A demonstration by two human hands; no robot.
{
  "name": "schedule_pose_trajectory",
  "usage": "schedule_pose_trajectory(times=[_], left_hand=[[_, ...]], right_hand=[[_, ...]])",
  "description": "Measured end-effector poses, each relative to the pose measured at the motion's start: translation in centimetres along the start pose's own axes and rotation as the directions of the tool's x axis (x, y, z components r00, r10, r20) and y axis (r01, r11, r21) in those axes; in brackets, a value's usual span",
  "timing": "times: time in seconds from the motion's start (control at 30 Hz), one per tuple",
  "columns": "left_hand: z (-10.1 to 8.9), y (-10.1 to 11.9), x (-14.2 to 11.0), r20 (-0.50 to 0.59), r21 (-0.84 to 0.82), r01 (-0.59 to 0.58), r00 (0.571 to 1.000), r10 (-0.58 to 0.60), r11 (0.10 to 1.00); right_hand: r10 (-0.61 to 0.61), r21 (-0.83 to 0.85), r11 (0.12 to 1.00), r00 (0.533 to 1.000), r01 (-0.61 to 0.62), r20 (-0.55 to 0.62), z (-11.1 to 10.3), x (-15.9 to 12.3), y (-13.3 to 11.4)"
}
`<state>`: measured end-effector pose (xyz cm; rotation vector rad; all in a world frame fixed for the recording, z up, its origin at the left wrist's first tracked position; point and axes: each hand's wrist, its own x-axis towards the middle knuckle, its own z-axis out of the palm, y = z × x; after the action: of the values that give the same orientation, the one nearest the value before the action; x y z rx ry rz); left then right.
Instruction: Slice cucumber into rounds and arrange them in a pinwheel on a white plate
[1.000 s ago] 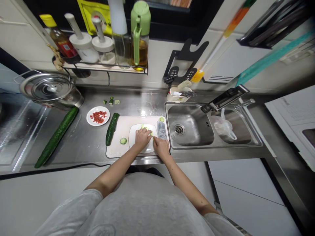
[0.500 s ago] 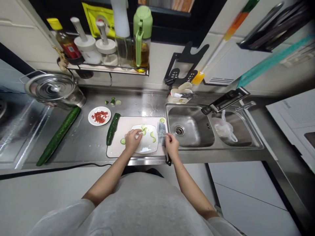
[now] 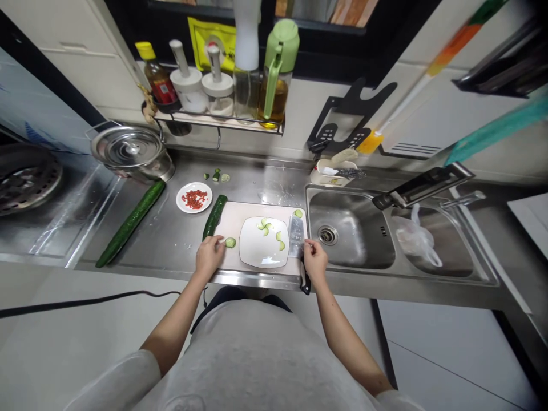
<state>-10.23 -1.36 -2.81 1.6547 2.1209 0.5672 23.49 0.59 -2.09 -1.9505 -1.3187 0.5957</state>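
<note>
My left hand [image 3: 209, 257] is at the left edge of the pale cutting board [image 3: 231, 214], its fingers slightly apart and nothing visible in them. Just right of its fingertips lies a cucumber slice [image 3: 230, 242]; a cut cucumber [image 3: 214, 217] lies just behind the hand. On the board stands a white square plate [image 3: 263, 251] with thin curved cucumber pieces [image 3: 265, 226] arranged on it. My right hand [image 3: 315, 261] is closed in a pinch beside the cleaver [image 3: 297, 234]; what the fingertips hold, if anything, is too small to make out. The cleaver lies flat, handle towards me.
A small plate [image 3: 182, 198] of chopped red pieces and a whole cucumber [image 3: 131, 224] lie left. Cucumber scraps [image 3: 216, 175] sit behind the board. A lidded steel pot [image 3: 156, 162] stands back left. The sink [image 3: 351, 228] is right; a bottle rack [image 3: 222, 121] hangs above.
My left hand has moved from over the plate to the left, beside the cucumber slice. My right hand stays by the cleaver. The camera view has shifted, so the scene sits further right.
</note>
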Motion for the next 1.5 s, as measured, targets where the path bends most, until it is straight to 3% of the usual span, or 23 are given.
schedule_pose_trajectory(times=[0.27, 0.63, 0.93, 1.5], left_hand=[[0.3, 1.1, -0.3, 0.051, 0.059, 0.064, 0.996, -0.067, 0.996], [0.2, 1.5, -0.4, 0.064, 0.134, 0.062, 0.995, -0.072, 0.989], [0.1, 2.3, -0.5, 0.083, 0.220, 0.065, 0.993, -0.085, 0.973], [0.5, 2.3, -0.4, 0.064, 0.160, 0.038, 0.997, -0.049, 0.986]], right_hand=[[-0.019, 0.038, 0.999, 1.000, 0.018, 0.022, 0.5, -0.1, -0.6], [-0.007, 0.036, 0.999, 1.000, 0.006, 0.025, 0.8, -0.8, 0.5], [-0.029, -0.006, 1.000, 0.999, 0.029, 0.032, 0.5, -1.6, -0.3], [-0.025, 0.020, 1.000, 0.997, 0.023, 0.077, 0.0, -2.1, -0.7]])
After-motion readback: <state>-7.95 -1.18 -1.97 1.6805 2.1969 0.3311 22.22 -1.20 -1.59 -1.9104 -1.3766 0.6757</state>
